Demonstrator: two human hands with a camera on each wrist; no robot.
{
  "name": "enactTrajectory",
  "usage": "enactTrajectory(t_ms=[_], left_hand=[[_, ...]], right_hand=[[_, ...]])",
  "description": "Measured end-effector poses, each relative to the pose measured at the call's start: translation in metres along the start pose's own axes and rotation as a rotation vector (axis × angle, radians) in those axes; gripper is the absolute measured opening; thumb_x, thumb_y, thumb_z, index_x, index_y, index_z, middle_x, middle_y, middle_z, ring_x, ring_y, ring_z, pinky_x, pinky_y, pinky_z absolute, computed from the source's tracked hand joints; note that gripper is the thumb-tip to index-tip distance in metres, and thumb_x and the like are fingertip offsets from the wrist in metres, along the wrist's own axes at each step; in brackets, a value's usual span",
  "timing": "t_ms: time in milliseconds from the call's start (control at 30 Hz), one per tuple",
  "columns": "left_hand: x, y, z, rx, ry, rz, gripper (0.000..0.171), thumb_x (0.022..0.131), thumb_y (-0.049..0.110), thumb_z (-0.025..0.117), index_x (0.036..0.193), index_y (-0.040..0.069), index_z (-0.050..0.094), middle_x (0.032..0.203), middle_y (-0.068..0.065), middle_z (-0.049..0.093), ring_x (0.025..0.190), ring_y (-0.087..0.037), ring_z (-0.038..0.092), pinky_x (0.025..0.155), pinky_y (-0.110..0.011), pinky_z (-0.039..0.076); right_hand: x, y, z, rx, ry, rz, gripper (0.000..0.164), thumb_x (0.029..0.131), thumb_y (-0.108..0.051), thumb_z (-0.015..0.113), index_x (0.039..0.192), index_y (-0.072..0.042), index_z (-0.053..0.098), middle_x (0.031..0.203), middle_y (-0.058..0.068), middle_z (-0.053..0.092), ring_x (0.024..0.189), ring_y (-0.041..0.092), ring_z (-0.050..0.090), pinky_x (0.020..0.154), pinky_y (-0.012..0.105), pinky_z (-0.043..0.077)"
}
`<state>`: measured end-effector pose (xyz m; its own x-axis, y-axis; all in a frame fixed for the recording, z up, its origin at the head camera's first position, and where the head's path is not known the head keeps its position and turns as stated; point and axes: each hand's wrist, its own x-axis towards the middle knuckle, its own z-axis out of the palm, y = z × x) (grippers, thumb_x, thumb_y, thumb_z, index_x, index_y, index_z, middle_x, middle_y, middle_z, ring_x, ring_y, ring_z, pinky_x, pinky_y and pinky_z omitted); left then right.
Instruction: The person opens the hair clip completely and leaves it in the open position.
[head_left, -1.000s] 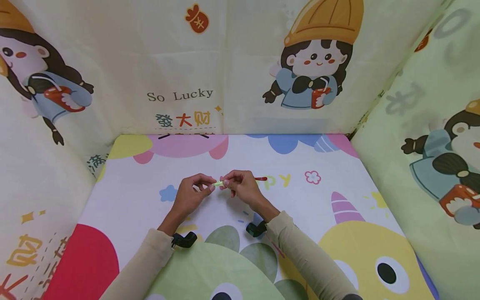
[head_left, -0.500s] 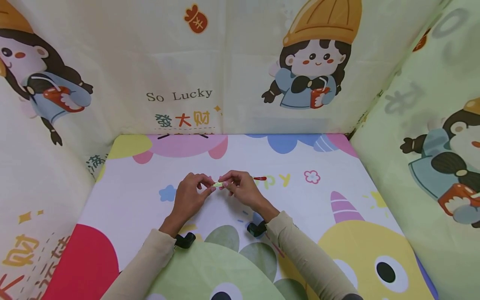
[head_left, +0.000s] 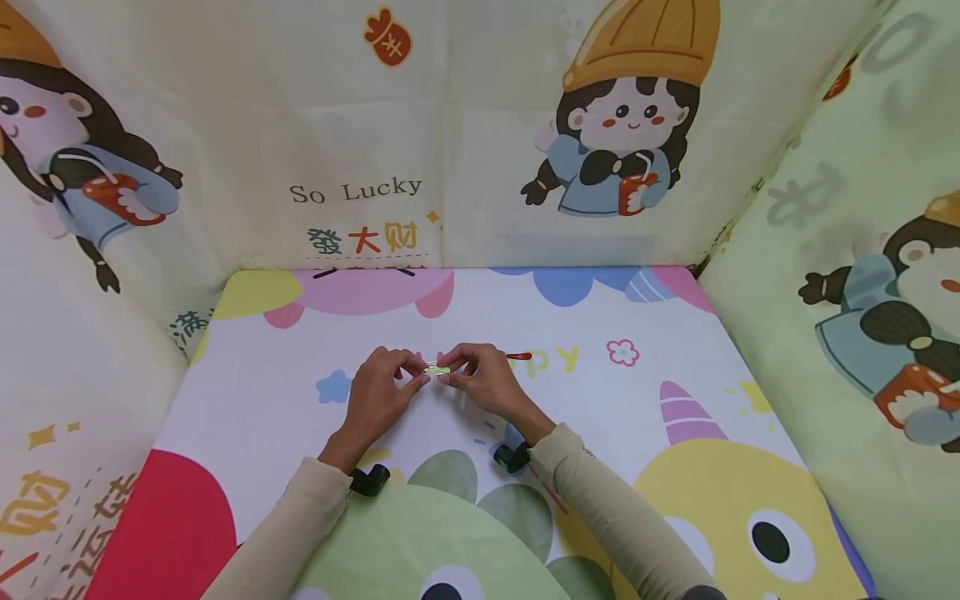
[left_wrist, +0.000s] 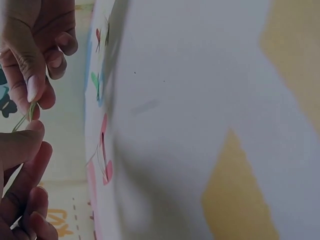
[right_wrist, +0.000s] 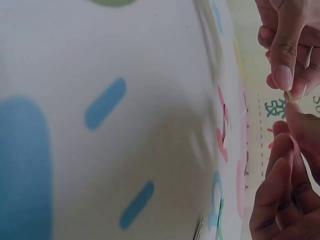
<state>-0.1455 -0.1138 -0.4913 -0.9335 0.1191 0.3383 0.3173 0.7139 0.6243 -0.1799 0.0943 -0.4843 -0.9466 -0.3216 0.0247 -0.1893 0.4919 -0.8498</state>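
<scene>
Both hands meet over the middle of the table, pinching a small light-green hair clip (head_left: 437,369) by its two ends. My left hand (head_left: 381,387) has its thumb and forefinger on the left end, and my right hand (head_left: 486,379) grips the right end the same way. In the left wrist view, two thin green strips (left_wrist: 31,111) of the clip spread apart between the fingertips. Beyond the right hand lies a red hair clip (head_left: 519,356). A green hair clip (left_wrist: 95,81) shows on the cloth in the left wrist view, hidden behind the hands from above.
A white cloth (head_left: 262,400) with cartoon prints covers the table. Printed fabric walls (head_left: 487,150) enclose its back and sides. In the left wrist view, thin metal lines overlap a pink printed letter (left_wrist: 108,170). Small black cameras (head_left: 513,458) sit at both wrists.
My right fingertips have shifted slightly toward the clip's end, baring more of it. Its strips now look more separated. The left hand has barely moved, and the red clip stays put.
</scene>
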Motion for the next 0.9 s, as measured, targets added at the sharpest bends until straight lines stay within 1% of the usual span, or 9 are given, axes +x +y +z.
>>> enactTrajectory(t_ms=[200,367,567,733,900], left_hand=[[0.001,-0.002,0.002,-0.002,-0.023,-0.005,0.017,0.085,0.015,0.090,0.097,0.015,0.078,0.092,-0.001,0.078,0.086,-0.021,0.059,0.073,-0.036,0.048],[0.002,-0.003,0.005,0.024,-0.037,0.003,0.018,0.084,0.015,0.091,0.097,0.013,0.079,0.091,-0.001,0.077,0.085,-0.020,0.057,0.073,-0.035,0.049],[0.004,-0.004,0.008,0.042,-0.066,-0.015,0.015,0.084,0.014,0.091,0.095,0.015,0.080,0.087,0.000,0.076,0.085,-0.019,0.056,0.073,-0.035,0.048],[0.004,-0.005,0.013,0.065,-0.089,-0.023,0.014,0.082,0.012,0.091,0.091,0.016,0.080,0.085,0.002,0.076,0.084,-0.018,0.056,0.071,-0.035,0.048],[0.005,-0.007,0.017,0.069,-0.132,-0.049,0.014,0.082,0.010,0.090,0.090,0.017,0.082,0.082,0.003,0.076,0.085,-0.018,0.057,0.071,-0.034,0.047]], right_hand=[[0.001,0.000,0.000,-0.077,0.024,0.026,0.014,0.086,-0.020,0.091,0.097,-0.023,0.084,0.096,-0.005,0.080,0.072,0.014,0.060,0.063,0.025,0.048],[0.001,0.003,0.000,-0.126,0.032,0.016,0.015,0.085,-0.020,0.092,0.098,-0.022,0.086,0.096,-0.005,0.079,0.076,0.013,0.061,0.068,0.025,0.049],[0.001,0.005,0.002,-0.172,0.026,0.007,0.015,0.085,-0.018,0.091,0.099,-0.020,0.086,0.093,-0.005,0.078,0.077,0.012,0.062,0.071,0.026,0.052],[0.001,0.005,0.003,-0.222,0.012,0.022,0.011,0.086,-0.016,0.090,0.094,-0.020,0.084,0.088,-0.005,0.078,0.075,0.010,0.063,0.070,0.025,0.052],[-0.001,0.004,0.005,-0.256,0.004,0.052,0.009,0.086,-0.014,0.089,0.092,-0.019,0.083,0.084,-0.004,0.075,0.073,0.010,0.062,0.068,0.026,0.051]])
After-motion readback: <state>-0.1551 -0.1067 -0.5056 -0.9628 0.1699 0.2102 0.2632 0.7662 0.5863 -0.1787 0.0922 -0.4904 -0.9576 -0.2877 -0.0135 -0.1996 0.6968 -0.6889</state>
